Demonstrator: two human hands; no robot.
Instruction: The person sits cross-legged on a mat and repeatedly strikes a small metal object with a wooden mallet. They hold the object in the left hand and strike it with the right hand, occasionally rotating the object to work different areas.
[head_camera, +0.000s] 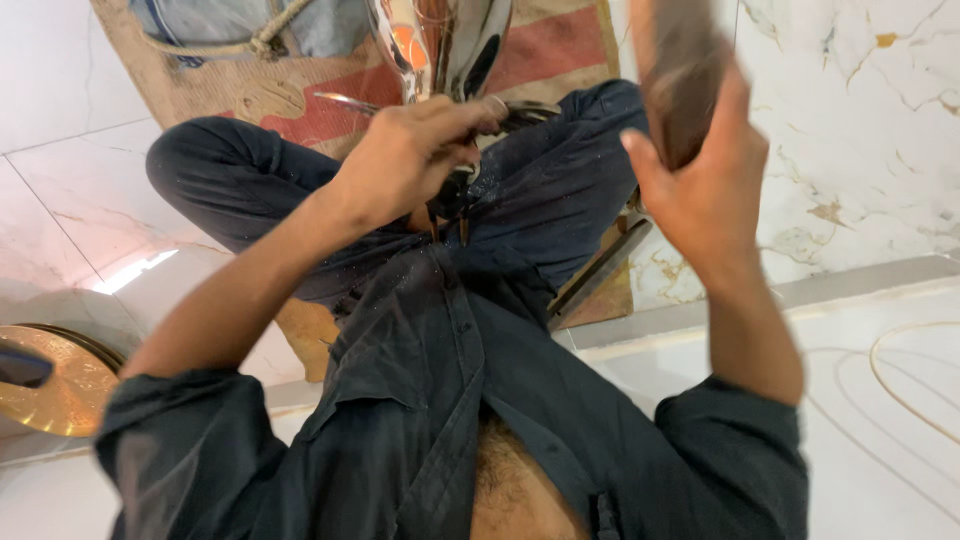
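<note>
A shiny curved metal vessel (440, 45) was held over the lap, on a woven mat (300, 95). A round brass plate (55, 380) was set far left; a blurred brown wooden block (680, 80) was raised at right.

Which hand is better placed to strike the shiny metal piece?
Right, probably. The right hand is raised, gripping a blurred brown block; the left hand is occupied gripping the shiny metal piece.
</note>
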